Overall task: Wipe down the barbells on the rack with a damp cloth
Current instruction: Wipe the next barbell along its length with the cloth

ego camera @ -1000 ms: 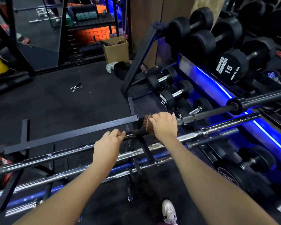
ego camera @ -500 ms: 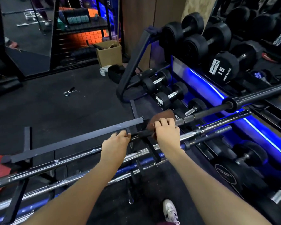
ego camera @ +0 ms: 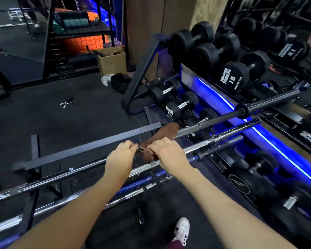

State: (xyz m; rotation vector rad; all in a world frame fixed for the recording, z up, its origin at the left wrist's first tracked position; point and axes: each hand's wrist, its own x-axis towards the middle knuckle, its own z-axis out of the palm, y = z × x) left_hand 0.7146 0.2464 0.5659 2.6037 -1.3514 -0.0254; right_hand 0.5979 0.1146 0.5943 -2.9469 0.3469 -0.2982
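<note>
Several barbells lie side by side on a low black rack (ego camera: 90, 145). The top one is a dark barbell (ego camera: 221, 118) running from lower left to upper right. A brown cloth (ego camera: 162, 135) is draped over its shaft near the middle. My right hand (ego camera: 166, 152) grips the cloth's near end on the bar. My left hand (ego camera: 120, 155) sits just left of it, fingers curled and pinching the cloth's edge. Below runs a chrome barbell (ego camera: 201, 145), then a blue barbell (ego camera: 205, 155).
A dumbbell rack (ego camera: 145, 69) with black dumbbells (ego camera: 241, 72) and a blue light strip stands to the right. A cardboard box (ego camera: 111, 60) and a spring collar (ego camera: 66, 103) sit on the dark floor beyond. My white shoe (ego camera: 182, 229) is below the bars.
My hands have come closer together at the middle of the bar. The cloth now spreads further up the shaft, and my left hand has moved from the bar to the cloth's edge.
</note>
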